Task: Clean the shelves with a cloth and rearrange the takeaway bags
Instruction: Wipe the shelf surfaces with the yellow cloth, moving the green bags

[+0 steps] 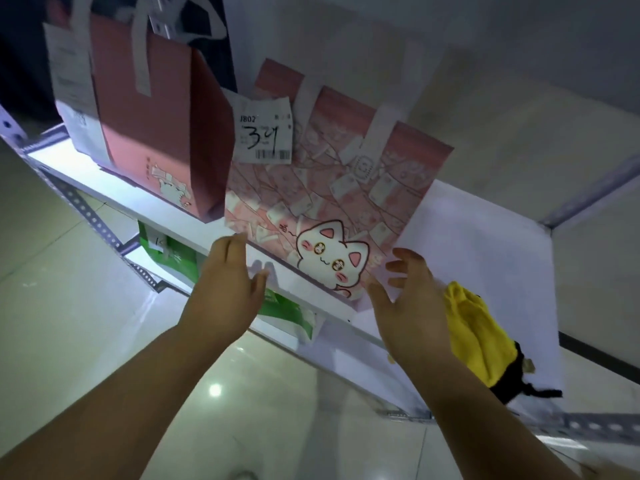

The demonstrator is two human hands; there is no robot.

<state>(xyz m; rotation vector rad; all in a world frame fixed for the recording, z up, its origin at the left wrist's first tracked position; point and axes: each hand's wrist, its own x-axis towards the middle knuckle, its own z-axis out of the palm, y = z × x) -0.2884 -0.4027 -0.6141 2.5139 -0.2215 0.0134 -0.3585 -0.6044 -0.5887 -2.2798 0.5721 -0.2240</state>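
Two pink bags point(332, 188) stand on the shelf point(485, 258). Left hand point(225, 289) and right hand point(412, 306) flank the nearer bag, fingers point(398, 265) spread, empty. Yellow cloth point(478, 337) lies beside the right hand.

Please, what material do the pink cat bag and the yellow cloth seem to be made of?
Pink cat bag: probably matte non-woven fabric or coated paper; flat strap handles, crisp side folds, no gloss. Yellow cloth: soft textile, perhaps microfibre; it lies crumpled in rounded folds.
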